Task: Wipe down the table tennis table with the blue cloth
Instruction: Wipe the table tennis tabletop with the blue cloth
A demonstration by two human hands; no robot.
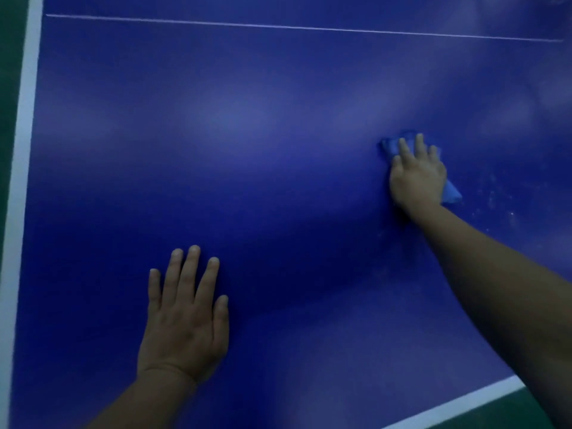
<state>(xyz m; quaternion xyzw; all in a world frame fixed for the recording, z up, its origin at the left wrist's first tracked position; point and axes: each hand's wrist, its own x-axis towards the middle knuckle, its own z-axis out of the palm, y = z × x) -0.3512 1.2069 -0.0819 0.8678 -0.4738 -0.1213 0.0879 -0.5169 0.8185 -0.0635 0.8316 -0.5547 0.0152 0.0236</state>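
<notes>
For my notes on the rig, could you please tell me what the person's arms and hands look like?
Both forearms are bare, with no sleeve in view. The left hand and right hand wear no gloves, and no rings, watch or markings show. The nails are short.

floor (pixel 9 88): you are seeing dark green flooring running beside the left edge and showing again at the lower right corner | light: dim, bluish lighting is falling from above, leaving soft pale patches of glare in the upper middle and upper right | walls, windows, furniture: lying outside your view
</notes>
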